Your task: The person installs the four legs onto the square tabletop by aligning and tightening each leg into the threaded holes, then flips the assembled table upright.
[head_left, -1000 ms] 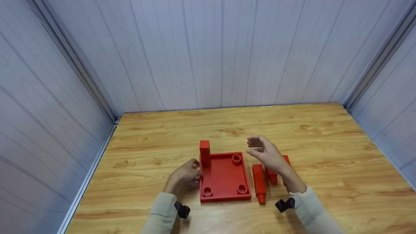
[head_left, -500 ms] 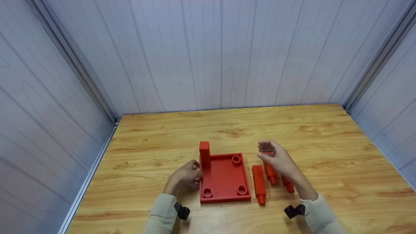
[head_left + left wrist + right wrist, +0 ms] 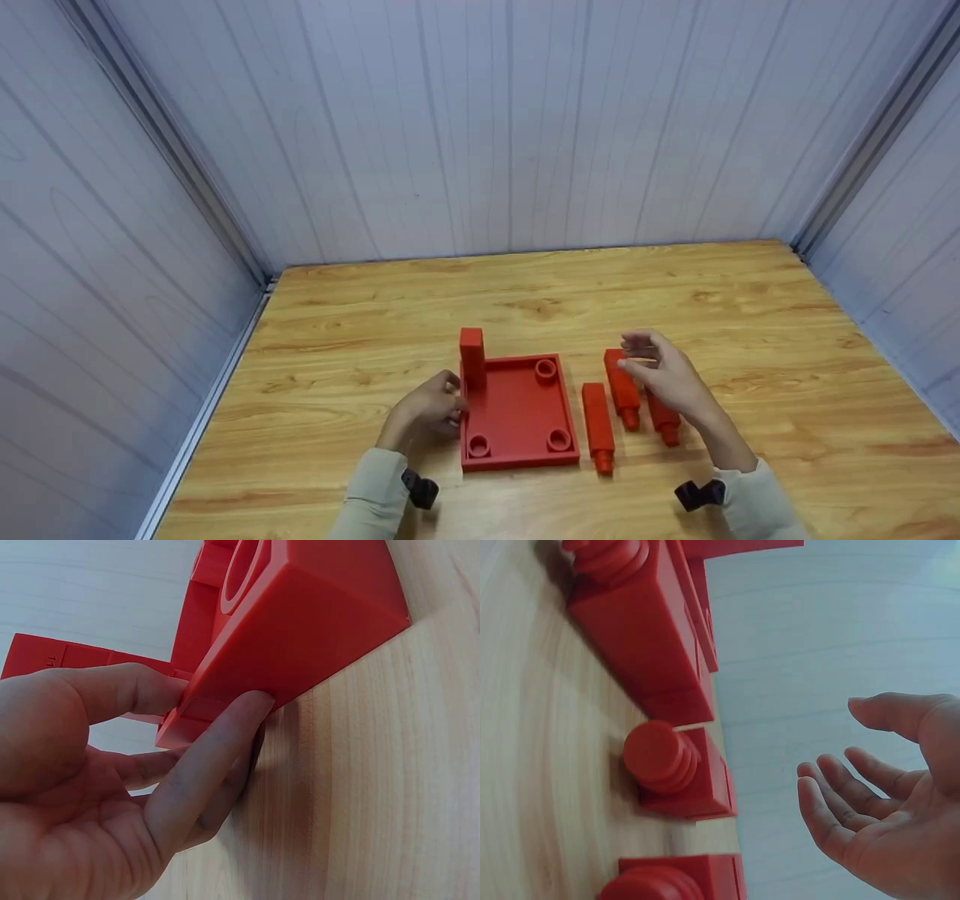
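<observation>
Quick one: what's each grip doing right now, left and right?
Left grip: closed on the edge of the red tray.
Right grip: open, holding nothing, above the red posts.

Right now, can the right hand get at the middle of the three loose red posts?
Probably yes. The right hand is empty, thumb and fingers apart, close by the middle post, and nothing lies on that post. A gap shows beside the left post; the right post is partly hidden.

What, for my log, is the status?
Left hand grips tray. Right hand empty, near three loose legs. Upright leg in tray corner. Three empty sockets, unobstructed.
</observation>
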Motion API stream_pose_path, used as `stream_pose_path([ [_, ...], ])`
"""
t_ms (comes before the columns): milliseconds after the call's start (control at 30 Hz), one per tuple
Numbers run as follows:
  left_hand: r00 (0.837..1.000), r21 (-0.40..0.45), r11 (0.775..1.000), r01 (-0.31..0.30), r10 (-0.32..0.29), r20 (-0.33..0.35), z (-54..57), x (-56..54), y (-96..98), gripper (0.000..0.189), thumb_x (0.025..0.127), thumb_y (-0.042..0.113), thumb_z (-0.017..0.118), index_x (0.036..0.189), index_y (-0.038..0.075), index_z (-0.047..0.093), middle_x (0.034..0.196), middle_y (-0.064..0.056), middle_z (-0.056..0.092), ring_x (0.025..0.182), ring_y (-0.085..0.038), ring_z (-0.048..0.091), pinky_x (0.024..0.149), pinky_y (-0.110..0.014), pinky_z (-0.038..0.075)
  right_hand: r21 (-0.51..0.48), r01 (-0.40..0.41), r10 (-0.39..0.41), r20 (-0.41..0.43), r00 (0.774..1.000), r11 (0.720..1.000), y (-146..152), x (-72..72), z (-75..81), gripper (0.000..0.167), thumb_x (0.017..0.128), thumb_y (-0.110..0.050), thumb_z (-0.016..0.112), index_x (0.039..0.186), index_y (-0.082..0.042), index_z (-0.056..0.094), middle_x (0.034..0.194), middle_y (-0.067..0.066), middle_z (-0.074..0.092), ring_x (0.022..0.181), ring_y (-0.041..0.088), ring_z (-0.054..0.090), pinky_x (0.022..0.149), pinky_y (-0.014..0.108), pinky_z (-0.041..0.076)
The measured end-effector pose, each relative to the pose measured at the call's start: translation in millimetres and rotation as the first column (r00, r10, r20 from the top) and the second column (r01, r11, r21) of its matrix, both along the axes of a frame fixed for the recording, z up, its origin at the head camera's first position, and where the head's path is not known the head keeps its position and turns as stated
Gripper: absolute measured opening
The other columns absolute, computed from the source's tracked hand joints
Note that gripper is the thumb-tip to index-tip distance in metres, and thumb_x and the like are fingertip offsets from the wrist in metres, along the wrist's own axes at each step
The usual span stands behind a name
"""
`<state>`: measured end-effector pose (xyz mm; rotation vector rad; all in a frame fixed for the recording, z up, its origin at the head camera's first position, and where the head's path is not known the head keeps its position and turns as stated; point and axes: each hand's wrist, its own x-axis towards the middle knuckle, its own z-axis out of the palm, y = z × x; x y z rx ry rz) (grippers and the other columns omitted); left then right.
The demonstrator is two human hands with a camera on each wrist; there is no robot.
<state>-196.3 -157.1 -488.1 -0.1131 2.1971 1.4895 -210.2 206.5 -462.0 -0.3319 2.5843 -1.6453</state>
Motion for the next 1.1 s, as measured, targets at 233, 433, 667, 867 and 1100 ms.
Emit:
stream_pose_path([
  [233, 1.0, 0.005, 1.0, 0.001, -0.001, -0.003, -1.0, -0.1, -0.4, 0.043, 0.085, 0.004, 0.058, 0.124, -0.002, 0.041, 0.092, -0.013, 0.052, 0.071, -0.02, 0.055, 0.064, -0.038, 0.056, 0.027, 0.036, -0.037, 0.025, 0.999, 0.999, 9, 2.2, -1.9, 0.054, 0.091, -0.027, 0.065, 0.134, -0.002, 0.045, 0.131, 0.021, 0.051, 0.12, 0.03, 0.051, 0.1, 0.04, 0.043],
  [433, 1.0, 0.016, 1.0, 0.005, -0.005, -0.012, -1.4, 0.4, -0.5, 0.044, 0.085, 0.003, 0.056, 0.125, -0.004, 0.04, 0.091, -0.012, 0.051, 0.07, -0.019, 0.054, 0.062, -0.036, 0.056, 0.054, 0.052, -0.054, 0.034, 0.998, 0.997, 16, 3.9, -5.0, 0.053, 0.092, -0.023, 0.063, 0.135, 0.001, 0.043, 0.132, 0.024, 0.05, 0.121, 0.034, 0.05, 0.103, 0.049, 0.04],
  [667, 1.0, 0.003, 1.0, 0.005, -0.005, -0.012, -3.2, -0.9, -0.7, 0.044, 0.085, 0.003, 0.057, 0.126, -0.004, 0.041, 0.092, -0.012, 0.051, 0.07, -0.019, 0.055, 0.061, -0.035, 0.056, 0.081, 0.064, -0.066, 0.023, 0.998, 0.995, 25, 5.6, -8.6, 0.056, 0.091, -0.028, 0.064, 0.134, 0.001, 0.043, 0.131, 0.024, 0.05, 0.119, 0.035, 0.051, 0.102, 0.05, 0.041],
  [867, 1.0, 0.018, 1.0, 0.005, -0.005, -0.006, -3.3, -0.1, 0.2, 0.043, 0.085, 0.003, 0.057, 0.124, -0.004, 0.041, 0.09, -0.012, 0.051, 0.069, -0.019, 0.055, 0.062, -0.037, 0.056, 0.113, 0.074, -0.082, 0.062, 0.995, 0.991, 35, 7.2, -8.8, 0.056, 0.092, -0.026, 0.063, 0.137, 0.0, 0.04, 0.135, 0.024, 0.047, 0.123, 0.038, 0.048, 0.096, 0.046, 0.047],
  [1100, 1.0, -0.002, 1.0, 0.012, -0.012, -0.028, -1.1, -0.4, 0.5, 0.041, 0.087, 0.003, 0.056, 0.125, -0.004, 0.041, 0.094, -0.013, 0.051, 0.071, -0.02, 0.055, 0.063, -0.036, 0.056, 0.155, 0.102, -0.114, 0.072, 0.991, 0.983, 44, 7.4, -9.0, 0.059, 0.092, -0.026, 0.063, 0.138, 0.002, 0.039, 0.134, 0.026, 0.047, 0.123, 0.04, 0.047, 0.095, 0.046, 0.048],
])
